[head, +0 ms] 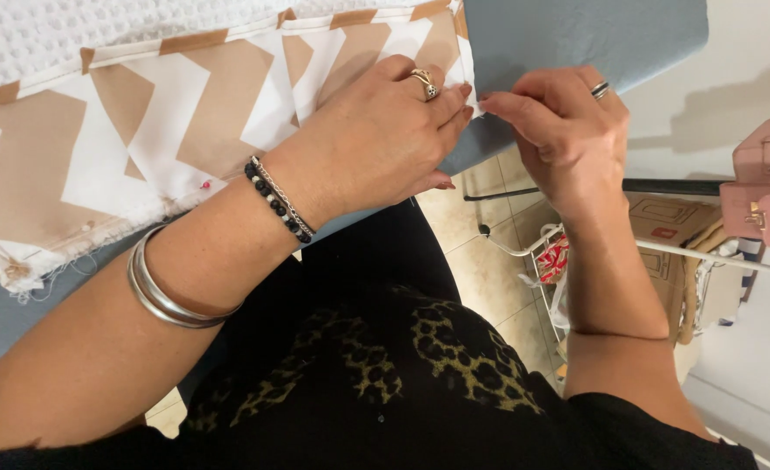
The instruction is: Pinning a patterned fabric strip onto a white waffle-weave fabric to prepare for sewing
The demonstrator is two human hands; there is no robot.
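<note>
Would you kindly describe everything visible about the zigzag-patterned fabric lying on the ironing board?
The zigzag fabric is a woven-looking cloth with broad tan and white chevrons. It lies flat on the grey-blue ironing board, beneath a white waffle-textured cloth along its upper edge. Its lower edge is frayed, with loose threads and a red-headed pin. The left hand presses on its right end, while the right hand pinches at that edge.

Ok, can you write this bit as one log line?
left hand: pressing chevron fabric | right hand: pinching fabric corner | surface: grey ironing board
</note>
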